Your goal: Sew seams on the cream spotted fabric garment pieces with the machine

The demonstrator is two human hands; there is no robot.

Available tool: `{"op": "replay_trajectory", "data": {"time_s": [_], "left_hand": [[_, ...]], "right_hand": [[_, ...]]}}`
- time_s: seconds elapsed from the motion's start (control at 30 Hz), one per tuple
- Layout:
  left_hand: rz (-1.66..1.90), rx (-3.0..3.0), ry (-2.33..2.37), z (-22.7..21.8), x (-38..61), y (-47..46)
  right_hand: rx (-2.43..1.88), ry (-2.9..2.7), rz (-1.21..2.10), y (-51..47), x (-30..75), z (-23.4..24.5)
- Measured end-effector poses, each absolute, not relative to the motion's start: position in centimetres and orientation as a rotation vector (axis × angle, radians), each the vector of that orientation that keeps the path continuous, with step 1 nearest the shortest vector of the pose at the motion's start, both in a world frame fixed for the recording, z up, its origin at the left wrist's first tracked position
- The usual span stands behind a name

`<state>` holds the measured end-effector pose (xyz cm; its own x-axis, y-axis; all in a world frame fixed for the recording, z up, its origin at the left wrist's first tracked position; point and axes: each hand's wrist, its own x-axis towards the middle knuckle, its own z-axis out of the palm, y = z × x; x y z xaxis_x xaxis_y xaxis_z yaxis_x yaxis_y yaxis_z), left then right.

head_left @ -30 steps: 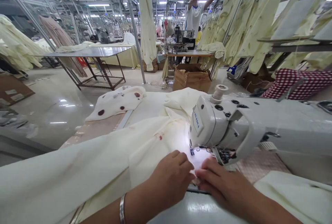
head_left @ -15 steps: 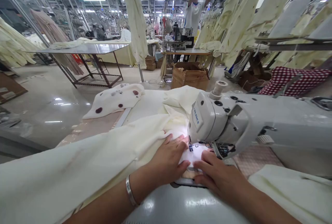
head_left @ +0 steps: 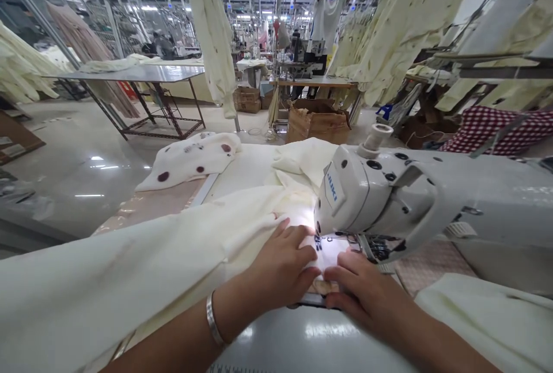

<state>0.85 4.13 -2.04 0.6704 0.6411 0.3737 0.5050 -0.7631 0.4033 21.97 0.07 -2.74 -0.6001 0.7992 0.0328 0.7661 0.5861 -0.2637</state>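
A lit patch of cream fabric [head_left: 259,207] lies under the needle area of a white sewing machine [head_left: 367,188]. On the left of the presser foot, my left hand [head_left: 287,260] presses and grips the cloth with bent fingers, its thumb close to the seam area. My right hand [head_left: 360,281] has its fingertips closed on the near edge of the same cloth, right of the needle. The hands are a small gap apart. Cloth under the fingertips is partly hidden. A long fold of the fabric runs left over my left forearm's far side.
A white spotted cloth [head_left: 190,159] lies on the far left of the machine table. More pale fabric [head_left: 488,309] rests at the right. Beyond stand a cardboard box [head_left: 317,125], a metal table [head_left: 147,73], hanging garments [head_left: 211,33] and a person [head_left: 330,15] with raised arms.
The fingers of my left hand have drawn in and bent more on the cloth. My right hand stays almost in place. The view has shifted slightly.
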Motion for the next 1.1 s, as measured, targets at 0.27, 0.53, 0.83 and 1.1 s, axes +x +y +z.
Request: {"op": "replay_trajectory", "data": {"time_s": [0.27, 0.53, 0.83, 1.1], "left_hand": [[0.729, 2.697, 0.754, -2.0, 1.4, 4.8], [0.700, 2.690, 0.768, -2.0, 1.2, 4.8], [0.671, 2.689, 0.805, -1.8, 1.2, 4.8], [0.863, 2.622, 0.782, -2.8, 1.3, 4.6]], "right_hand": [[-1.344, -2.671, 0.428, 0.2, 22.0, -2.7], [-1.397, -2.341, 0.595, 0.4, 22.1, -2.8], [-1.508, -1.932, 0.510, 2.5, 23.5, -3.1], [-1.525, -2.246, 0.135, 1.2, 23.5, -2.9]]}}
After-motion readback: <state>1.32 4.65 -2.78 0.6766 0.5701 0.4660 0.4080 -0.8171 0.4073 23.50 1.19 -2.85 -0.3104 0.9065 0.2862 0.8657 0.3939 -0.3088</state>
